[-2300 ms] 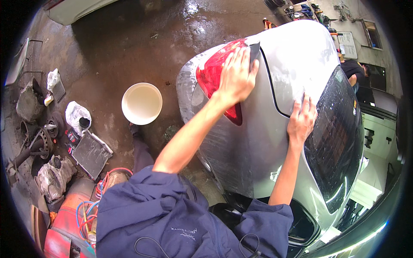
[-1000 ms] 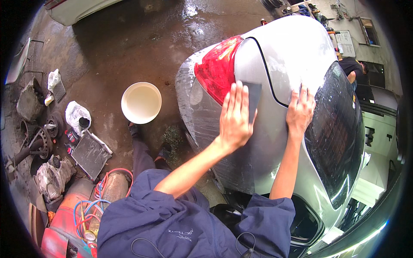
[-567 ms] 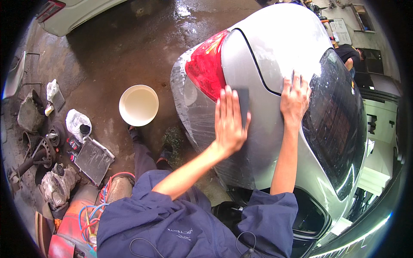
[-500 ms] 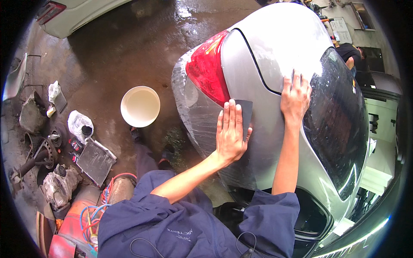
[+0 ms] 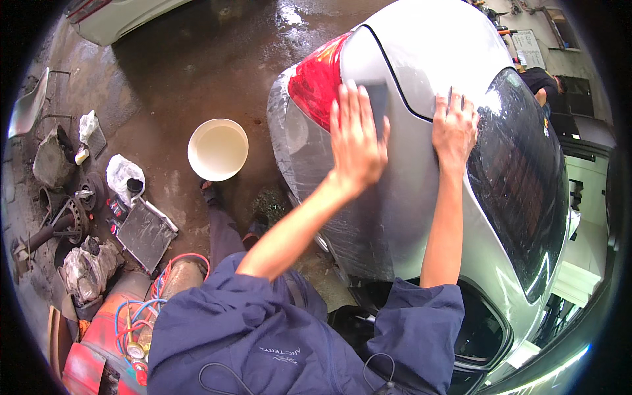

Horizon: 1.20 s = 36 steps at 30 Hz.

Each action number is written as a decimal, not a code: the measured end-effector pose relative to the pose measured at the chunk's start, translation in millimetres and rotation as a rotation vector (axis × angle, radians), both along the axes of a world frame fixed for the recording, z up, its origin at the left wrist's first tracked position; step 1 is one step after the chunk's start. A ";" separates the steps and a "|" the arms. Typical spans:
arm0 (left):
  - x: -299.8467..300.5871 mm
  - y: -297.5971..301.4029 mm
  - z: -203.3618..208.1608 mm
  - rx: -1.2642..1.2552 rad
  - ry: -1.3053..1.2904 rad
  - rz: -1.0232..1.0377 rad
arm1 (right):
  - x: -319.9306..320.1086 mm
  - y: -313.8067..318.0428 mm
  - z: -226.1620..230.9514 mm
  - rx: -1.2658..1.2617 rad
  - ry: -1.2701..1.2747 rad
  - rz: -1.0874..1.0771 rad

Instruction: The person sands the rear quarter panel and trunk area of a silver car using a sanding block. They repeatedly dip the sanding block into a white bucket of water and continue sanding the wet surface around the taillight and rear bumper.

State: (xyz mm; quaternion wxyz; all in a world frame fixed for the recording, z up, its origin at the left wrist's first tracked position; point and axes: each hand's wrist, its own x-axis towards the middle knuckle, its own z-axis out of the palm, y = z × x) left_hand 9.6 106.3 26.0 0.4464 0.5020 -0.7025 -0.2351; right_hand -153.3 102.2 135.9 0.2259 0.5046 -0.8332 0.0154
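My left hand (image 5: 359, 145) lies along the silver car's rear quarter panel (image 5: 405, 191), its fingers stretched together over a dark grey sheet of sandpaper (image 5: 378, 99). The hand holds that sheet against the panel, and part of it shows past the fingers on the right. Just left of the fingertips is the red tail light (image 5: 313, 82). My right hand (image 5: 454, 135) rests with fingers apart on the bodywork between the trunk seam and the dark rear window (image 5: 517, 178). Nothing shows in it. Greyish smears mark the lower panel and bumper.
A white bucket (image 5: 218, 150) of cloudy liquid stands on the wet floor left of the car. Further left lie loose car parts, a flat dark panel (image 5: 146, 234) and coiled hoses (image 5: 135, 322) by a red tank. Another person (image 5: 543, 82) is beyond the car.
My left hand has slid up the panel with the sandpaper, past the tail light's lower corner. The right hand stays at about the same spot on the car. The whole view has shifted slightly.
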 end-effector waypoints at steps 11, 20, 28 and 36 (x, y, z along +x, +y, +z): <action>33.5 91.6 -16.6 0.025 0.464 0.008 | -18.1 3.4 -9.2 0.010 0.035 0.057; 14.6 155.5 -27.6 0.177 0.268 -0.136 | -10.8 0.8 -7.6 0.033 0.013 0.020; 4.7 125.5 -26.9 0.207 0.337 -0.118 | -12.1 -0.4 -8.7 0.020 0.001 0.019; -7.1 111.0 -33.2 0.182 0.412 -0.044 | -7.9 -4.7 -3.2 0.044 -0.009 0.019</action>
